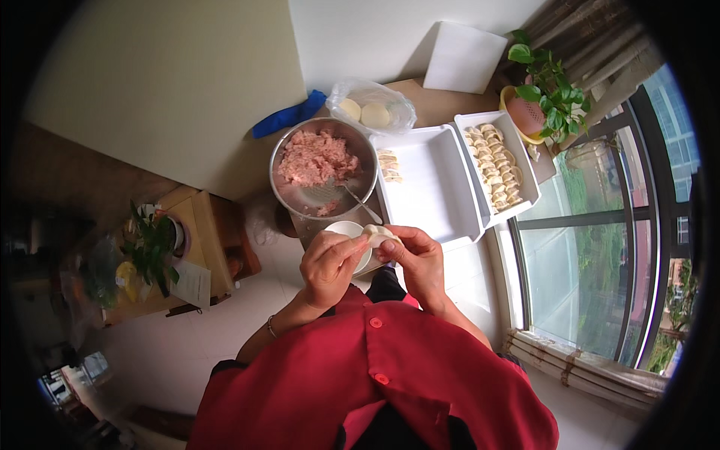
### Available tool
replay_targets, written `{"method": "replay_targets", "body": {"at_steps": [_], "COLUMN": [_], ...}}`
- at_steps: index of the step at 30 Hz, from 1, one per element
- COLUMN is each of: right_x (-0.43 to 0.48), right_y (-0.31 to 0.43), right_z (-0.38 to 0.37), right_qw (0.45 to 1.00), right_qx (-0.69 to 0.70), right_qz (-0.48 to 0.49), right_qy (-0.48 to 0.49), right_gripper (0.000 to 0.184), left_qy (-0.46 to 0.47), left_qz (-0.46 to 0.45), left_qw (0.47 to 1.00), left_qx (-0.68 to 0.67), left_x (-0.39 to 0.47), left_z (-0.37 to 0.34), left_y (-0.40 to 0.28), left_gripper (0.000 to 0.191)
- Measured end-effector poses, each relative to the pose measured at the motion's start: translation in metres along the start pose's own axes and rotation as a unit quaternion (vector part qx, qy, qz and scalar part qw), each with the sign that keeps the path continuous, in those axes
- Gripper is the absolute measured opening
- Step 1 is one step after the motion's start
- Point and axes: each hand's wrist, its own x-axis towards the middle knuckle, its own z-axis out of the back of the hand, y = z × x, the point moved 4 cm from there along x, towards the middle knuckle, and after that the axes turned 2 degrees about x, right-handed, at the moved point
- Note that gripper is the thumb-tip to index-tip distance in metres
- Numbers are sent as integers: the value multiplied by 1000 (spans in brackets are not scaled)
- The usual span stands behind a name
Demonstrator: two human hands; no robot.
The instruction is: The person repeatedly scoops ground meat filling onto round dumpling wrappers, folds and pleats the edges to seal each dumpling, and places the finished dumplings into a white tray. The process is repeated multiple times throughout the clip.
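Between my left hand (333, 263) and my right hand (417, 263) is a folded dumpling (378, 235), its edge pinched by the fingers of both. Below it, partly hidden by my left hand, stands a white bowl (347, 228). A steel bowl (275, 179) holds pink minced meat filling (316, 158), and a metal spoon (360, 201) leans over its rim. Beside it, a white tray (436, 185) has several dumplings (389, 166) at its left edge. Rows of dumplings (495, 166) lie in another white tray (529, 185) to the right.
A clear plastic bag (398, 104) with round dumpling wrappers (375, 115) lies behind the bowl, near a blue cloth (289, 116). A white board (466, 56) leans on the wall. A potted plant (554, 95) stands by the window (585, 270). A wooden cabinet (194, 225) is at left.
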Motion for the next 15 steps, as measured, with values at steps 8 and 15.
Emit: {"method": "replay_targets", "body": {"at_steps": [8, 15], "right_x": [-22, 51], "right_y": [-2, -22], "right_z": [45, 136], "right_qw": [997, 974], "right_qx": [-48, -197], "right_qz": [-53, 18], "right_qy": [-21, -106], "right_gripper": [24, 24], "left_qy": [77, 150], "left_qz": [14, 142], "left_qw": [997, 978], "left_qx": [-24, -16], "left_x": [-18, -26], "left_z": [-41, -67], "left_y": [-8, 1], "left_gripper": [34, 47]}}
